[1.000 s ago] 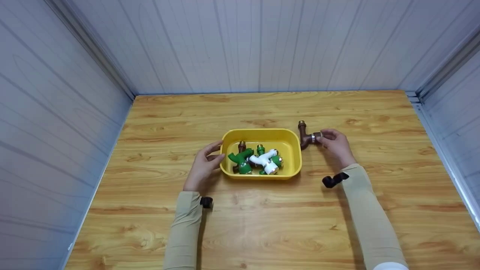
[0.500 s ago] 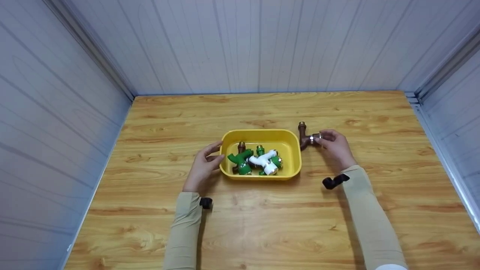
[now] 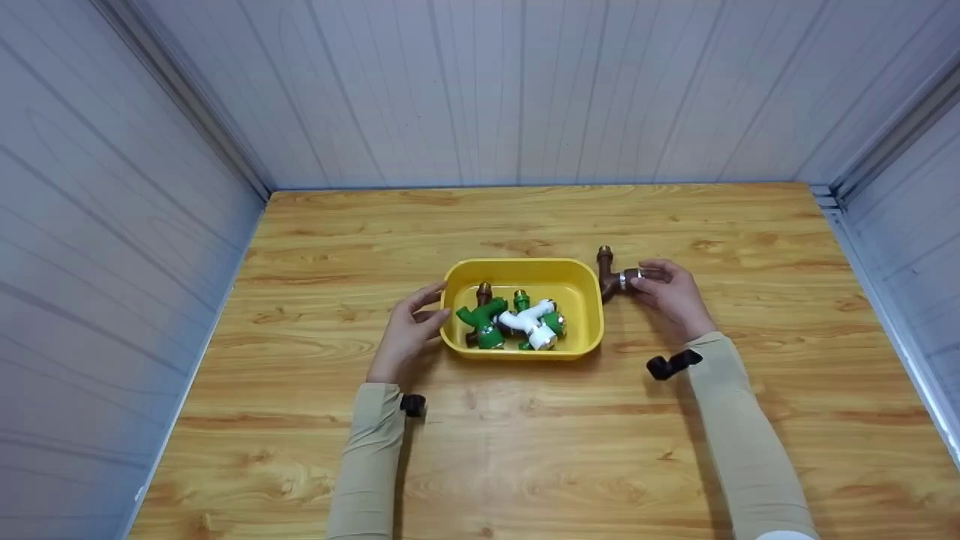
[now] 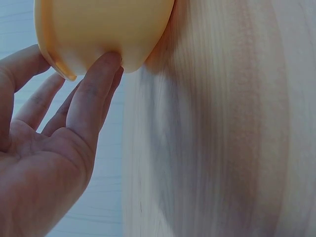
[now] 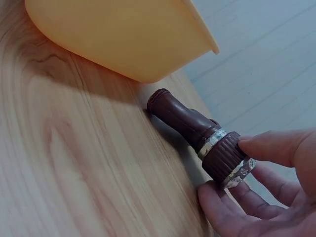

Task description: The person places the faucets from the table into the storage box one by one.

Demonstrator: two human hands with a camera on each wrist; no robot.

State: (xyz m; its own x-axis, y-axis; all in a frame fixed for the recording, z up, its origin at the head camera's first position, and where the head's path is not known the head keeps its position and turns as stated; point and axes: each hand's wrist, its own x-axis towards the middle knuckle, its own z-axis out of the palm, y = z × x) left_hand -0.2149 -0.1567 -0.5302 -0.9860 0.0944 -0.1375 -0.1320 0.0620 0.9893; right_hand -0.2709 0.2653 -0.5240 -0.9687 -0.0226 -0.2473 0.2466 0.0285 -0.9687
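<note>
In the head view, my left hand (image 3: 405,330) holds the left rim of a yellow basin (image 3: 581,300), its thumb on the rim. The left wrist view shows fingers (image 4: 91,98) of this hand on the basin's outer wall. Inside lie a green tap (image 3: 487,322), a white tap (image 3: 534,322), and partly covered brown and green ones. Beside the basin's right end, my right hand (image 3: 671,292) pinches the ribbed knob of another brown tap (image 3: 606,266), which has a brass threaded end. The right wrist view shows that tap's spout end (image 5: 165,103) at the table, close under the basin.
The wood-grain table (image 3: 525,450) is bordered by a pale back wall (image 3: 480,90) and side walls at left and right. A black wrist device (image 3: 671,365) sits at the right cuff, another black device (image 3: 412,405) at the left.
The brown tap in my right hand has shifted very slightly toward me, and its silver rings catch the light differently. My left hand and the basin stay in place.
</note>
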